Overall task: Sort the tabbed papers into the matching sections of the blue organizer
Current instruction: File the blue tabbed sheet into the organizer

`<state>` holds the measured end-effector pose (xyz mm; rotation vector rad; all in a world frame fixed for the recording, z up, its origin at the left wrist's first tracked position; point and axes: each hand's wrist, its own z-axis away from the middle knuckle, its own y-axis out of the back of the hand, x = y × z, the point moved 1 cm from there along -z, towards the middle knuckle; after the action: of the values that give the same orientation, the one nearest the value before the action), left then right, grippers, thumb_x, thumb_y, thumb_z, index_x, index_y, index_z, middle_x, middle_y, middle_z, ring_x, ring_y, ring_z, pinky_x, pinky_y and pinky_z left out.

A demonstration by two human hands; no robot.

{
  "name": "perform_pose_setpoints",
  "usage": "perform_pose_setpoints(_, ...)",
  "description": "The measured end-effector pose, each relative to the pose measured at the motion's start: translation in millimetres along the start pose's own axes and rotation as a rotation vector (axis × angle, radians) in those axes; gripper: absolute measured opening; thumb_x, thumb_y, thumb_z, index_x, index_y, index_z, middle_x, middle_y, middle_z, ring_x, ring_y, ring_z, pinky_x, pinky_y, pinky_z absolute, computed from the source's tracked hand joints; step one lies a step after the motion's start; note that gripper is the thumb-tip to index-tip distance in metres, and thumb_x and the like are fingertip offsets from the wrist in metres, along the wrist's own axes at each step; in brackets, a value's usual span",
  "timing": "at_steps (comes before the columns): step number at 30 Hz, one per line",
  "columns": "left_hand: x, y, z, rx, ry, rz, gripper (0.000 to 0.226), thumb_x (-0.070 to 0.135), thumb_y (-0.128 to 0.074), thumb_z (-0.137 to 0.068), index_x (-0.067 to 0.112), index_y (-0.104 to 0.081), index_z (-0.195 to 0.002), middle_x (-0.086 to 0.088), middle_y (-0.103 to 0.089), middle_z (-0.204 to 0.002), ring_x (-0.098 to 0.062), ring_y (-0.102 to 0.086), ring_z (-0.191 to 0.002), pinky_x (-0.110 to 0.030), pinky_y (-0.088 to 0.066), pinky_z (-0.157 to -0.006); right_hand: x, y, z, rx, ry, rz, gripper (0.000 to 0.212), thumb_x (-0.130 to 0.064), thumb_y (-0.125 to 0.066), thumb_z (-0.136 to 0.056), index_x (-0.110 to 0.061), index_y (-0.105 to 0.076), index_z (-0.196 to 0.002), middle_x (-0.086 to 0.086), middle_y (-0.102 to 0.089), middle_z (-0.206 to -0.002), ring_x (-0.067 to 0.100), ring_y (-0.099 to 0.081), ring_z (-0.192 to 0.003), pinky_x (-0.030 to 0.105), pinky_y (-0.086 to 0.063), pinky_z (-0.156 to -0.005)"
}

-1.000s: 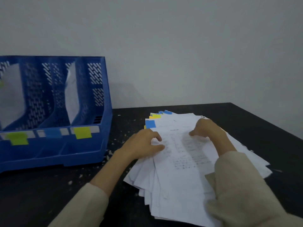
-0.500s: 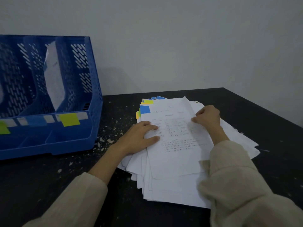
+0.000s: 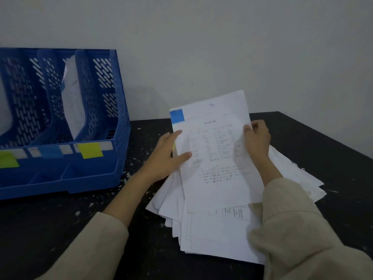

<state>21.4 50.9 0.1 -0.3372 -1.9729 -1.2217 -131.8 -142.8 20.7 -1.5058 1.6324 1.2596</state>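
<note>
Head view, sheet: A printed sheet (image 3: 214, 150) with a blue tab (image 3: 177, 116) at its top left corner was raised and tilted off the paper stack (image 3: 218, 225), probably so the tab colour could be read.
Head view, left hand: The left hand (image 3: 167, 156) gripped the sheet's left edge, thumb on the front face, fingers behind.
Head view, right hand: The right hand (image 3: 257, 138) pinched the sheet's right edge with curled fingers.
Head view, organizer: The blue organizer (image 3: 119, 118) stood at the left of the black table (image 3: 302, 138), well apart from the stack. Its front strip carried a green label (image 3: 8, 161), a blue label (image 3: 50, 151) and a yellow label (image 3: 89, 150). One paper (image 3: 72, 106) already stood between its dividers.
Head view, target: Judged from the tab, the sheet belonged behind the blue label, the middle section.
Head view, clearance: Open table lay between stack and organizer. The section tops were open, so entry from above looked unobstructed. The upright dividers were the edges to clear.
</note>
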Motion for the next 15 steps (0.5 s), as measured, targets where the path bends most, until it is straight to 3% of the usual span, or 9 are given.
perform_pose_setpoints(4,13.8,22.6,0.6,0.071,-0.091,0.18,0.074,0.034,-0.067,-0.084,0.04,-0.022,-0.142,0.003,-0.031,-0.146,-0.015,-0.034,-0.131,-0.04,-0.033,-0.11,-11.0,-9.2,4.2,0.013,-0.091,-0.266,0.004,-0.012,-0.048,-0.094,-0.009,-0.05,-0.096,-0.009,-0.051,-0.078,0.005,-0.047,-0.069,0.015,-0.038,-0.059)
perform_pose_setpoints(8,29.2,50.8,7.4,0.096,-0.194,0.133,0.052,0.01,-0.061,-0.089,0.039,-0.038,-0.126,0.018,-0.045,-0.126,-0.008,-0.046,-0.115,-0.015,-0.041,-0.091,-24.5,-24.6,12.1,-0.059,-0.153,-0.423,0.006,-0.015,-0.051,-0.094,-0.01,-0.051,-0.097,-0.006,-0.055,-0.084,0.011,-0.051,-0.081,0.019,-0.041,-0.067)
perform_pose_setpoints(11,35.8,79.3,16.1,0.181,-0.257,0.106,0.043,-0.005,-0.054,-0.087,0.03,-0.057,-0.113,0.022,-0.054,-0.121,0.0,-0.049,-0.115,-0.015,-0.039,-0.095,-43.4,-41.0,20.7,-0.159,-0.183,-0.49,0.006,-0.015,-0.05,-0.095,-0.01,-0.052,-0.095,-0.002,-0.055,-0.087,0.014,-0.052,-0.085,0.023,-0.043,-0.073)
perform_pose_setpoints(15,33.7,124.6,38.9,0.331,-0.279,0.033,0.045,-0.007,-0.053,-0.087,0.034,-0.066,-0.096,0.023,-0.063,-0.11,0.007,-0.053,-0.112,-0.011,-0.038,-0.098,-80.1,-63.3,35.2,-0.377,-0.157,-0.524,0.007,-0.009,-0.052,-0.09,-0.014,-0.051,-0.085,0.006,-0.053,-0.086,0.02,-0.051,-0.078,0.034,-0.043,-0.07)
